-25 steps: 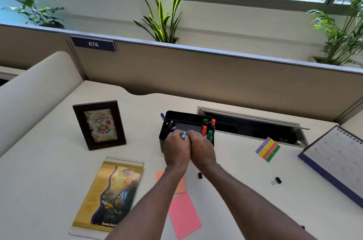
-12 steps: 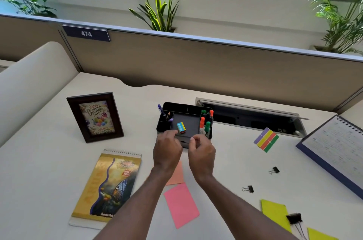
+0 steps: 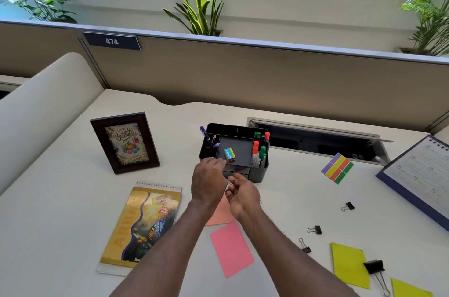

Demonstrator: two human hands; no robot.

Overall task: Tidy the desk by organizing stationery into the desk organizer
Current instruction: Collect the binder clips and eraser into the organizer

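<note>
The black desk organizer (image 3: 261, 172) stands mid-desk. A small blue-and-yellow box (image 3: 229, 154) lies in its flat tray. Orange and green markers (image 3: 259, 150) stand in its right slots, purple pens (image 3: 205, 133) in its left. My left hand (image 3: 209, 181) hovers just in front of the organizer, fingers loosely curled, holding nothing. My right hand (image 3: 243, 195) is beside it, palm turned up, fingers apart and empty. Pink (image 3: 232, 248) and orange (image 3: 220, 214) sticky notes lie under my forearms. Small binder clips (image 3: 314, 229) are scattered at the right.
A framed birthday picture (image 3: 125, 142) stands at the left, a spiral notepad (image 3: 143, 226) in front of it. Coloured flag stickers (image 3: 337, 168), a calendar (image 3: 420, 175), yellow notes (image 3: 349, 265) with a large binder clip (image 3: 374, 267) lie at the right. A cable hatch (image 3: 315, 143) is open behind.
Both hands have drawn back from the organizer toward me, leaving the small blue-and-yellow box in the tray. The camera view has tilted down, showing more of the desk at the right.
</note>
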